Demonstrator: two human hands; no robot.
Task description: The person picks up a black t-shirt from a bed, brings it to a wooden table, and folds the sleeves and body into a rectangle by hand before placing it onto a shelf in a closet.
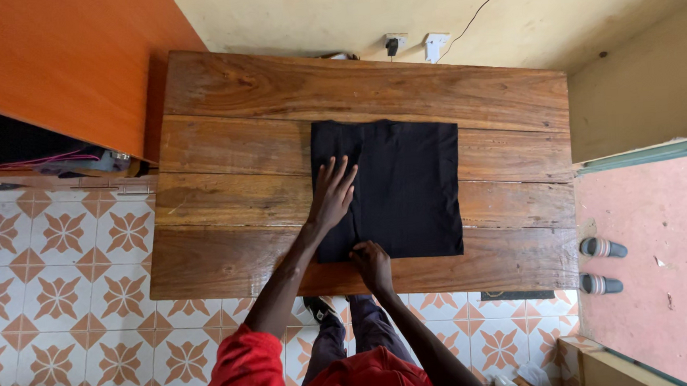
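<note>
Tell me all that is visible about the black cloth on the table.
The black cloth is folded into a flat, nearly square shape with a faint lengthwise crease. It looks like soft matte fabric. It lies on the wooden table, nearer its right half. The left hand presses flat on its left part; the right hand touches its near edge.

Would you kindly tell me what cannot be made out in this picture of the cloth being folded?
Head view only:
- Black cloth: kind of garment unclear; folded flat.
- Right hand: fingers curled at the near hem, grip unclear.
- Cloth under the flat left hand: covered.
- Shelf items: cut off by the orange door.
</note>
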